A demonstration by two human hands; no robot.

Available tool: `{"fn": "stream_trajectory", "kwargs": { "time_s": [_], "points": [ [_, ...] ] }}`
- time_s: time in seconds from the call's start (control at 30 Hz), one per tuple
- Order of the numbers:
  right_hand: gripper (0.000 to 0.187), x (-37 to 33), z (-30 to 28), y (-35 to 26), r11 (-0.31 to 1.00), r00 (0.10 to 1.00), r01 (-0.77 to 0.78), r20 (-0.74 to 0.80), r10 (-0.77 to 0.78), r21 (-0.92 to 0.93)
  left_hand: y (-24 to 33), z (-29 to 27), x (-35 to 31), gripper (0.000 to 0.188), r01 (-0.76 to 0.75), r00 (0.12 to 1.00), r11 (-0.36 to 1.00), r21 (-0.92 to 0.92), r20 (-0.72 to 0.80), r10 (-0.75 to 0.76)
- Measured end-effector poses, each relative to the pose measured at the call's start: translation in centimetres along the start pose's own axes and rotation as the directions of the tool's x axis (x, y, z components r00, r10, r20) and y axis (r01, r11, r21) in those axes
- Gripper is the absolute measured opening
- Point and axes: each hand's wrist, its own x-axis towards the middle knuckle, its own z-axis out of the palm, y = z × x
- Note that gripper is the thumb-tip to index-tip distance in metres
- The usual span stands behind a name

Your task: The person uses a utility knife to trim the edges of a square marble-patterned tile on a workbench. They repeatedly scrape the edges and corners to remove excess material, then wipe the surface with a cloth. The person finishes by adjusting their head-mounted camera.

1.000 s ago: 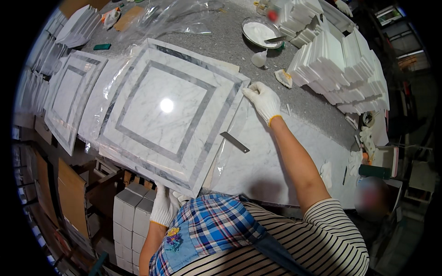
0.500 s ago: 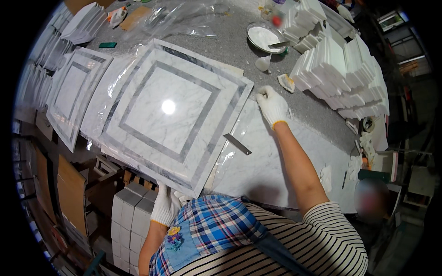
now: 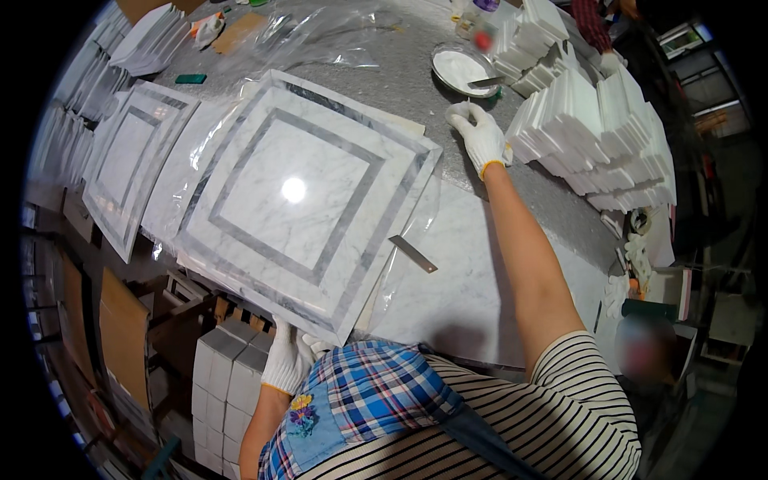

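Observation:
A square marble panel [image 3: 296, 144], white with grey inlaid borders and a glossy surface, lies tilted across the bench, with plastic film around its edges. My left hand [image 3: 286, 360], in a white knit glove, holds the panel's near corner; some fingers are hidden under it. My right hand [image 3: 480, 138], gloved too, reaches past the panel's right corner, fingers closed around a small translucent white squeeze bottle [image 3: 458, 109]. Just beyond stands a metal bowl [image 3: 438, 70] of white powder or paste with a spatula [image 3: 485, 82] in it. A flat steel strip [image 3: 414, 254] rests by the panel's right edge.
Stacks of white tiles [image 3: 560, 112] stand at the right, close to my right hand. A second bordered panel [image 3: 132, 160] is at the left. Clear plastic film [image 3: 320, 36] lies at the back. A co-worker's plaid sleeve [image 3: 590, 24] shows at the upper right.
My right hand has moved away from the panel's right corner, farther out, to the small squeeze bottle, and closed on it. My left hand stays at the near corner.

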Motion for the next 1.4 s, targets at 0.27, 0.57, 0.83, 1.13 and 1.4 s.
{"fn": "stream_trajectory", "kwargs": {
  "time_s": [0.27,0.57,0.83,1.13,1.4],
  "points": [
    [0.052,-4.7,-0.7,-2.9,0.882,0.971,0.053,0.181,-0.154,0.468,0.2,0.1,-0.3,0.075,-0.022,0.999,0.993,0.116,0.045,0.017],
    [0.053,-10.1,-4.0,-6.2,0.993,0.911,0.076,0.411,-0.031,-0.095,0.3,-0.4,0.2,0.076,0.000,1.000,0.999,0.033,-0.024,0.001],
    [0.049,-9.9,-3.9,-3.6,0.977,0.916,0.137,0.396,-0.061,-0.166,0.1,0.8,-0.1,0.077,-0.047,0.997,0.995,0.090,-0.061,0.053],
    [0.049,-9.6,-4.2,-3.0,0.974,0.911,0.114,0.411,-0.023,-0.198,0.4,0.2,0.0,0.079,-0.019,1.000,0.995,0.095,-0.023,0.021],
    [0.046,-10.2,-4.5,-3.3,0.981,0.939,0.096,0.342,-0.033,-0.170,0.3,-0.2,0.3,0.081,-0.074,0.996,0.984,0.163,-0.037,0.081]
  ]
}}
